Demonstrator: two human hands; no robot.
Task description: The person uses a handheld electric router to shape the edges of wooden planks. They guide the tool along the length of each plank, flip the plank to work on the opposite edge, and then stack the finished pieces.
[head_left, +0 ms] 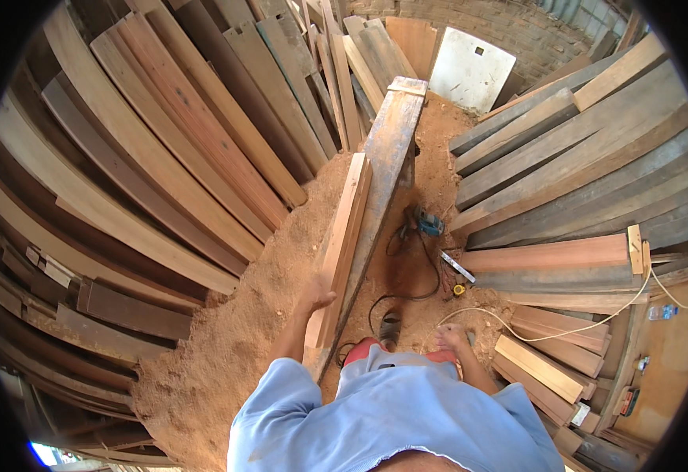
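A long pale squared wooden beam (347, 228) lies lengthwise along the left side of a worn narrow bench (391, 141). My left hand (318, 296) is on the beam's near part, its palm against the left side and its fingers curving over the top. Beside my right thigh hangs my right hand (451, 337), its fingers loosely bent and apart, with nothing visible in them. A cream cord (509, 324) runs close by that hand. On the ground right of the bench are a blue power tool (429, 223), a light straight-edged bar (458, 267) and a yellow tape measure (459, 290).
Planks (178, 118) stand stacked all along the left, and grey boards (564, 157) fan out on the right. Sawdust (226, 346) covers the floor. A dark cable (407, 297) loops near my foot. A white panel (470, 71) leans at the brick wall (509, 31).
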